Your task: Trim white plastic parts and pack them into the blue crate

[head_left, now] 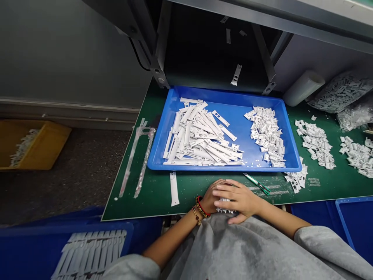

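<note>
At the table's front edge, close to the grey shirt, my left hand (211, 197) is curled round a cluster of small white parts (225, 206). My right hand (240, 199) lies over the same cluster, its fingers bent across it and overlapping the left fingers. Much of the cluster is hidden under both hands. Behind them stands a blue tray (230, 168) with a heap of long white strips (198, 136) on its left and a pile of small white clips (266, 132) on its right. A green cutter knife (258, 184) lies just beyond my right hand.
One white strip (174, 189) lies left of my hands on the green table (157, 206). More white clips (317, 144) are piled at the right, near a plastic roll (304, 88) and filled bags (340, 93). A dark conveyor (212, 58) rises behind the tray. A yellow bin (55, 144) stands far left.
</note>
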Tool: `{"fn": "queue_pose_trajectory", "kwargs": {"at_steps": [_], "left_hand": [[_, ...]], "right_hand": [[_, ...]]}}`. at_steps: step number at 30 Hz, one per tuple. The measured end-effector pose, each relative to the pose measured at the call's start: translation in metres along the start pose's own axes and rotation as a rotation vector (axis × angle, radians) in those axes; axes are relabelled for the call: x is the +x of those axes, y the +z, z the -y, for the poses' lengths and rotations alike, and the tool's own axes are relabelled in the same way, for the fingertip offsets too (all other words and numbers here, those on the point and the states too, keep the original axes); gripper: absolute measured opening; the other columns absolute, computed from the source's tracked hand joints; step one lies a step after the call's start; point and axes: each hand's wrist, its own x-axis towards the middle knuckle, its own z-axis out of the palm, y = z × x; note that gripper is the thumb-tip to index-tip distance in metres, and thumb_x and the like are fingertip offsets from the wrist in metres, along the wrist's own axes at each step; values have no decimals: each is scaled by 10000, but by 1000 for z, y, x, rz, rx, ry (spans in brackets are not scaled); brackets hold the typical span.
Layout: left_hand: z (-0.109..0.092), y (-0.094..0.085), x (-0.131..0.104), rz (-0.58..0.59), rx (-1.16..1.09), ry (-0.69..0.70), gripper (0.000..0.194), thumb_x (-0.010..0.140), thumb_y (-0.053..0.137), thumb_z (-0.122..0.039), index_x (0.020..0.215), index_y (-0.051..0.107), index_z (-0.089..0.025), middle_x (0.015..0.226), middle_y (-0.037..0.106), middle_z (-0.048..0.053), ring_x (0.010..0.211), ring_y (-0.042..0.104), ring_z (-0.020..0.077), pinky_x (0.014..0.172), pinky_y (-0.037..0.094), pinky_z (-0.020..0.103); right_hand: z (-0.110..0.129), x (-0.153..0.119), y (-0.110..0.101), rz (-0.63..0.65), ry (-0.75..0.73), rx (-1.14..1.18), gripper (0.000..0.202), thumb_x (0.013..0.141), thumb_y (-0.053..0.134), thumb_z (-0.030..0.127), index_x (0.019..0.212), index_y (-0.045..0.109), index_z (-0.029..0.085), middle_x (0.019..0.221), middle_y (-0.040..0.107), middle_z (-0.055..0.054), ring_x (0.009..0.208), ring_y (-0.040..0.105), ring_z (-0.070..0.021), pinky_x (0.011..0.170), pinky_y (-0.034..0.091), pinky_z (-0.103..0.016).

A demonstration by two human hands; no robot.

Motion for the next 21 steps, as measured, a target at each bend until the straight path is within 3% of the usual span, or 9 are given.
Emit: {"fn": "queue_pose_trajectory", "kwargs": {"at_steps": [2,5,7,9,12,15,21], "left_hand": [[-6,-7,-2,21,-25,32,294,777,631,-396,973,590,-181,955,680,75,950,654,235,914,522,374],[-17,-20,-5,-36,-74,-22,260,805,588,-313,1027,535,-189,941,651,74,854,643,199,814,546,353],[-22,-27,-7,-100,-108,-121,267,829,555,-293,1069,499,-190,929,643,64,804,638,177,782,553,336],[-25,-32,-10,-137,-143,-210,326,817,578,-311,1101,479,-184,916,649,51,782,640,168,768,556,327],[-24,-33,-13,-149,-149,-237,349,780,633,-316,1072,501,-178,898,666,42,761,650,164,740,561,313],[-20,-30,-15,-127,-34,-177,309,769,648,-280,1048,551,-189,896,690,41,769,671,167,728,567,301],[-8,-27,-7,-74,102,-40,244,748,620,-228,991,622,-225,855,734,19,762,711,181,682,590,268]], "right_hand": [[2,-19,-4,-72,128,-32,587,925,432,533,1369,449,149,1285,605,-169,1280,502,-254,1058,402,-451],[3,-61,-8,-236,521,-156,329,942,472,343,1230,527,192,1045,676,-121,999,634,-240,887,494,-420],[3,-87,-8,-236,788,-262,231,938,492,287,1142,558,200,983,662,-108,925,628,-251,834,502,-421],[1,-105,-7,-175,955,-320,247,944,499,330,1133,559,183,1012,639,-126,937,605,-274,824,501,-432],[-1,-109,-3,-95,1026,-279,216,962,466,330,1082,567,183,1009,628,-122,926,589,-267,818,495,-414],[3,-93,1,-90,1023,-162,143,947,453,265,1011,556,188,972,622,-105,916,587,-241,817,489,-373],[14,-43,23,-264,1060,237,222,837,498,219,1057,483,206,846,580,-17,722,538,-153,686,454,-264]]}}
